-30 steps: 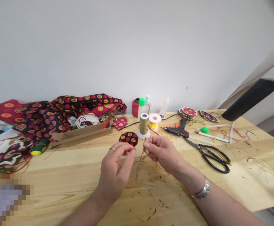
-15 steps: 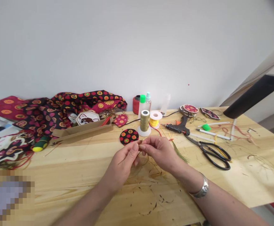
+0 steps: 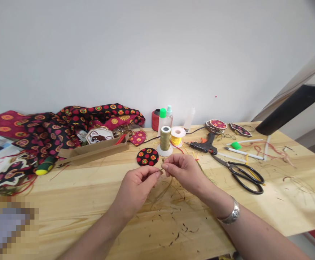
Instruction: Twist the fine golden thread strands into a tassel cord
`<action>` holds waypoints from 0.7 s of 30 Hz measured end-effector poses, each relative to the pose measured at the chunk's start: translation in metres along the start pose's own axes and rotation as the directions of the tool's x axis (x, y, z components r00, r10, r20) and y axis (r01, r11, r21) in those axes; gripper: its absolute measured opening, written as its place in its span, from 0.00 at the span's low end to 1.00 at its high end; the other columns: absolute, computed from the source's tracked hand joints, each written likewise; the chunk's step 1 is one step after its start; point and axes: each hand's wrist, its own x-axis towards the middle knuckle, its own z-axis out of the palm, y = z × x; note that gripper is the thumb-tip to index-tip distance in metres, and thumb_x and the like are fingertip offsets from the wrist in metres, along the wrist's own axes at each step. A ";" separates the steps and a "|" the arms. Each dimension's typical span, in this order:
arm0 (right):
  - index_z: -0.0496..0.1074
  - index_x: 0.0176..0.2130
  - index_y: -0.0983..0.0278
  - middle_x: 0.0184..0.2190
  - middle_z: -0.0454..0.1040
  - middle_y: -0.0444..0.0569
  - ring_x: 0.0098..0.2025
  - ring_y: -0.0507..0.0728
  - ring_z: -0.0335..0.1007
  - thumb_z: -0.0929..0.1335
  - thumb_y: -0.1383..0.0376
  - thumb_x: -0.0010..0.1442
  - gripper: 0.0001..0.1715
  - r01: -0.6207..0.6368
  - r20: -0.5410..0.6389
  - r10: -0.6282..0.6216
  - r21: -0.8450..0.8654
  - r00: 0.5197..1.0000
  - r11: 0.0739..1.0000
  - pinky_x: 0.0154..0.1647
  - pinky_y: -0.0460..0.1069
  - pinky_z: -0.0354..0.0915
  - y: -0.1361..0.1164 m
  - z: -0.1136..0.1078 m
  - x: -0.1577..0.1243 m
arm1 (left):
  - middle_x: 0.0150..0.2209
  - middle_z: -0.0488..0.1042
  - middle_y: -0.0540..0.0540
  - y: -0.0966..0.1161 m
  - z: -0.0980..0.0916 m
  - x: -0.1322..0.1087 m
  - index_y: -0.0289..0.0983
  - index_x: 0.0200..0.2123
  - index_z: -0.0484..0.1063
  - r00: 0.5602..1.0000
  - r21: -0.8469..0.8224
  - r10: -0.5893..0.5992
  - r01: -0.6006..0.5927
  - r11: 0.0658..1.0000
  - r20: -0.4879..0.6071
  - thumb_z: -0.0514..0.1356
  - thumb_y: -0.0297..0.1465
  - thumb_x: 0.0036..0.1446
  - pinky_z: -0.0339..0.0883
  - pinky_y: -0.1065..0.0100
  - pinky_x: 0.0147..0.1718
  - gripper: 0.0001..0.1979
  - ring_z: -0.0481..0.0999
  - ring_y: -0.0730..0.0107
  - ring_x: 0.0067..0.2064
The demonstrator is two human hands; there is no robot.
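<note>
Change: a second ago the hands were apart and the strands hung from the right one alone; now their fingertips meet.
Thread: the gold thread (image 3: 168,185) is pinched at its top between both hands, and its loose loops trail onto the table (image 3: 73,202) below.
Left hand: the left hand (image 3: 138,184) is curled, thumb and forefinger closed on the thread.
Right hand: the right hand (image 3: 183,171) also nips the thread between thumb and forefinger, other fingers folded; there is a bracelet (image 3: 231,215) on the wrist.
Just beyond: a dotted fabric disc (image 3: 147,156), a gold spool (image 3: 165,139) and a yellow spool (image 3: 177,136).
Right side: a glue gun (image 3: 204,146) and black scissors (image 3: 244,175).
Left side: a cardboard box (image 3: 92,151) in front of patterned cloth (image 3: 65,124).
</note>
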 end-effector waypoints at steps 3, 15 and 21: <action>0.66 0.24 0.67 0.18 0.65 0.41 0.20 0.46 0.54 0.65 0.64 0.51 0.09 -0.013 -0.015 0.013 -0.025 1.000 1.000 0.22 0.44 0.52 -0.001 -0.002 0.001 | 0.18 0.63 0.54 0.000 -0.002 0.002 0.36 0.24 0.72 0.999 0.063 -0.010 0.012 0.998 -0.031 0.55 0.38 0.51 0.50 0.74 0.18 0.12 0.56 0.78 0.19; 0.66 0.24 0.66 0.18 0.64 0.41 0.20 0.46 0.54 0.64 0.65 0.53 0.09 0.015 0.029 -0.013 -0.056 0.999 0.998 0.22 0.43 0.51 0.000 0.001 -0.003 | 0.55 0.64 0.45 -0.007 0.004 0.001 0.40 0.50 0.65 0.923 -0.129 0.270 -0.314 0.941 -0.275 0.53 0.34 0.55 0.53 0.62 0.54 0.19 0.60 0.61 0.56; 0.66 0.22 0.66 0.19 0.66 0.42 0.22 0.47 0.58 0.64 0.66 0.53 0.09 0.045 0.065 -0.043 -0.023 0.997 0.999 0.24 0.43 0.56 0.000 0.004 -0.005 | 0.45 0.71 0.42 -0.011 0.011 0.000 0.37 0.50 0.65 0.992 -0.366 0.127 -0.113 0.924 0.015 0.51 0.38 0.57 0.60 0.63 0.46 0.19 0.69 0.64 0.45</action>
